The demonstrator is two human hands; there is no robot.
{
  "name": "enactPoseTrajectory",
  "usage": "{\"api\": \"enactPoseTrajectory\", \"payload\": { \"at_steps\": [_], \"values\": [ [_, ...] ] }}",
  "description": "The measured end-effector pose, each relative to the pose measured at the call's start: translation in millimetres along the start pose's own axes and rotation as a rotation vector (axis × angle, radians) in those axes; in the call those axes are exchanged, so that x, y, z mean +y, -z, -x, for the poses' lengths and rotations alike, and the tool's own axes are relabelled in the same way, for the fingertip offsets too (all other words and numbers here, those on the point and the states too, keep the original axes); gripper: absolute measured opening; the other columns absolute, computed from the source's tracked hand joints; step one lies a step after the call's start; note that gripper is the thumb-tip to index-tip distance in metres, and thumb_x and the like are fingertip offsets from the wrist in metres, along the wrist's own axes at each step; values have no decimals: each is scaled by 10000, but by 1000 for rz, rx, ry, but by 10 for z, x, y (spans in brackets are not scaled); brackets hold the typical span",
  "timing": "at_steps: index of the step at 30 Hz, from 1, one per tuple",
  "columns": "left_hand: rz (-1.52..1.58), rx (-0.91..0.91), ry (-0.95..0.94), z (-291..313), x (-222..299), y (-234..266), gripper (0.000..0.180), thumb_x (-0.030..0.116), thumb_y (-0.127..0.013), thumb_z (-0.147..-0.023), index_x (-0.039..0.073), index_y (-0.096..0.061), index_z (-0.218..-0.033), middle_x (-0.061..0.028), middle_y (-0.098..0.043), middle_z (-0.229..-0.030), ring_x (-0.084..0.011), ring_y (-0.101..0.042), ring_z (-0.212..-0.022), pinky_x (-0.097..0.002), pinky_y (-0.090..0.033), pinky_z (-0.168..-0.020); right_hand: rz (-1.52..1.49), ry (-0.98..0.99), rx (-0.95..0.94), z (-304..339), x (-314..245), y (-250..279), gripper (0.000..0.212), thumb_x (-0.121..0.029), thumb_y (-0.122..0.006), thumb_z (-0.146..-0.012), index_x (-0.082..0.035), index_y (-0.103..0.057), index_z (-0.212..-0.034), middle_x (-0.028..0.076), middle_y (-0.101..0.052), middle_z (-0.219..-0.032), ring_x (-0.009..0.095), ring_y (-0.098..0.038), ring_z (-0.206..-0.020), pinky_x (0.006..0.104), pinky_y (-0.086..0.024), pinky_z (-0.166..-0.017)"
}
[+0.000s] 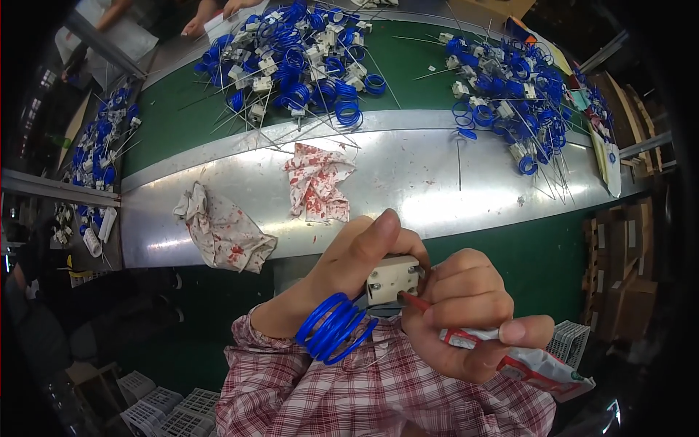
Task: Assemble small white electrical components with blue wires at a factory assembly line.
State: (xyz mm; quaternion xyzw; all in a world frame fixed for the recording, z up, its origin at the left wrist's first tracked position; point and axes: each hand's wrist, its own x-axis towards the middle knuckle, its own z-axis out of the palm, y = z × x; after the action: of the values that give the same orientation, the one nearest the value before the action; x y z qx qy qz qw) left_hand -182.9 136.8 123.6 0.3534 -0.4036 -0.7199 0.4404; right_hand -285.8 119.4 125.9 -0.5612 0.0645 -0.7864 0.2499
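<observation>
Your left fingers (409, 246) cover part of the white block (393, 280), and your right fingers (470, 284) hide part of the red-and-white packet (550, 370). The top edge cuts off another person's arms (207, 9). The small bits in the big blue pile (291, 62) are too tangled for you to tell apart.

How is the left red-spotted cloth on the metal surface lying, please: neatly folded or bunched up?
Bunched up: the left cloth shows irregular creases and a gathered upper end, with no squared edges.
</observation>
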Motion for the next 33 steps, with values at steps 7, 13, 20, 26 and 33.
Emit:
{"api": "enactPoseTrajectory", "payload": {
  "at_steps": [7,13,20,26,33],
  "values": [
    [38,43,35,24,20,1,722,577,-239,-851,-51,-567,-710,-71,-548,-638,-97,-496,-601,-220,-378,-547,9,8,-19,22,2,-41,202,-242,-274,-885,-64,-340,-953,62,-455,-477,136,-372,-365,262,-295,-371],
    [132,44,113,6,76,-41,697,573,-249,-853,-31,-568,-713,-61,-548,-649,-87,-506,-607,-202,-385,-543,-34,18,-41,-4,32,-18,188,-232,-280,-889,-65,-331,-958,62,-455,-479,133,-370,-359,267,-288,-363],
    [131,107,147,49,78,-15,680,556,-247,-862,-24,-571,-716,-55,-545,-652,-85,-498,-598,-200,-383,-542,-160,-101,-144,-38,54,-18,178,-216,-289,-888,-57,-327,-959,64,-452,-473,131,-353,-342,263,-288,-355],
    [113,12,71,5,37,91,693,574,-262,-848,-34,-574,-736,-65,-552,-660,-98,-508,-610,-208,-390,-557,-84,-57,-102,16,110,-76,181,-218,-278,-893,-58,-324,-963,63,-455,-477,134,-355,-346,262,-287,-352],
    [69,57,108,-69,63,161,734,627,-274,-808,-39,-580,-762,-80,-570,-683,-119,-534,-624,-210,-408,-564,-10,7,-74,2,202,-87,171,-188,-267,-884,-56,-308,-987,77,-458,-470,141,-354,-349,265,-312,-359]
  ]
}}
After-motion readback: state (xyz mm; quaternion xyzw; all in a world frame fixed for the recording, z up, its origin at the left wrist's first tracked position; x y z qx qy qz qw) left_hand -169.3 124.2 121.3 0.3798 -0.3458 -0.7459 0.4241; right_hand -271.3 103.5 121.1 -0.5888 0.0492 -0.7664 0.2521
